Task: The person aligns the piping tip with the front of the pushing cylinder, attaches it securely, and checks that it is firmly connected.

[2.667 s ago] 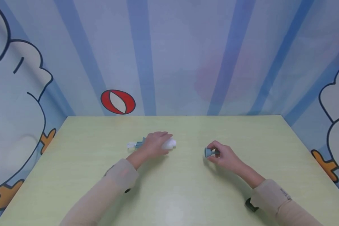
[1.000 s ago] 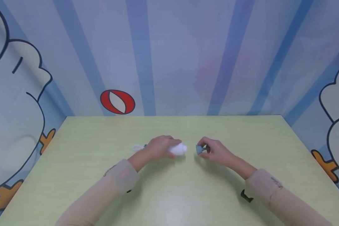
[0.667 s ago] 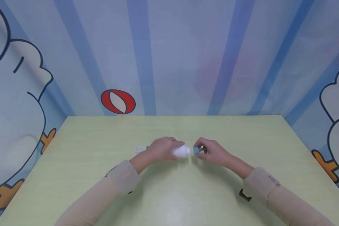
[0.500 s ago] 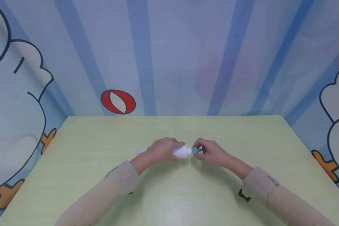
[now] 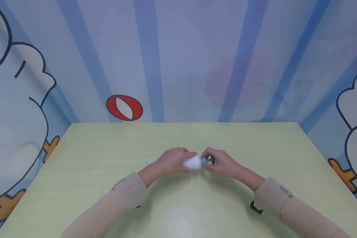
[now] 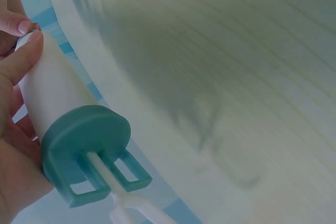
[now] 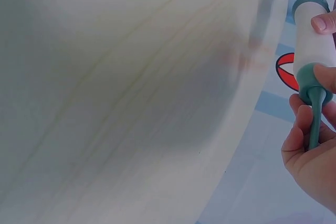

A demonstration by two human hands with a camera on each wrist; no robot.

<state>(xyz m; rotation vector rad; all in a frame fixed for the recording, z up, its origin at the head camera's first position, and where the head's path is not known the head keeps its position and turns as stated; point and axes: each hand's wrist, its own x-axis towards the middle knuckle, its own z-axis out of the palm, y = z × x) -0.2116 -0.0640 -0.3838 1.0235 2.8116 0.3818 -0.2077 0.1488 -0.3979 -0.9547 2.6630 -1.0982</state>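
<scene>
Cap point(image 5: 203, 161) and bottle point(image 5: 191, 162) have been brought together above the bench point(image 5: 178, 201), between its side edges. The bottle is gripped by the left hand point(image 5: 173, 161), the cap pinched by the right hand point(image 5: 224, 162); if pushed tilted, it might be seated crookedly.

2 curled hands point(image 5: 175, 161) point(image 5: 223, 162) point inward, close together.

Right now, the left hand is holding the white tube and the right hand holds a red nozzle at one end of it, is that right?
The nozzle in the right hand is teal, not red, as the right wrist view shows. The rest holds.
</scene>
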